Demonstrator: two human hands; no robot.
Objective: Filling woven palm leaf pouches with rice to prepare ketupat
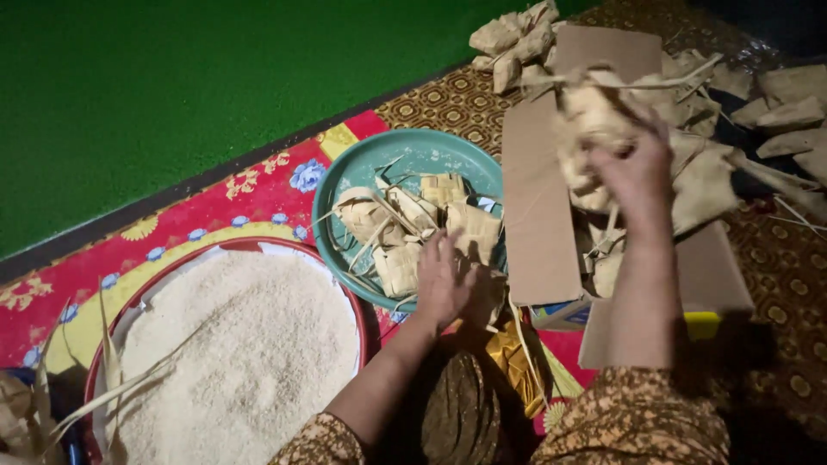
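head view | my left hand [444, 280] rests at near rim of teal bowl [379, 168], fingers loosely spread on woven leaf pouches [413, 224] | my right hand [637, 168] raised over cardboard box [538, 215], fingers pinching one pouch bundle [590, 116], which hangs to the upper left of them | rice tray [228, 344] lies left, nearer my left hand

A: We're looking down at floor level only, no walls or windows in view. Upper left is a plain green carpet [172, 95], evenly lit.

B: We also see a dark border strip [215, 176] running diagonally along the carpet's edge. Below it is a red mat [250, 194] with blue flowers and yellow curved bands.

A: On the right we get a brown patterned mat [448, 103] with small repeating medallions; it runs to the right edge.

B: Light is bright at centre. We lose detail in the top right corner and the bottom right, both nearly black.
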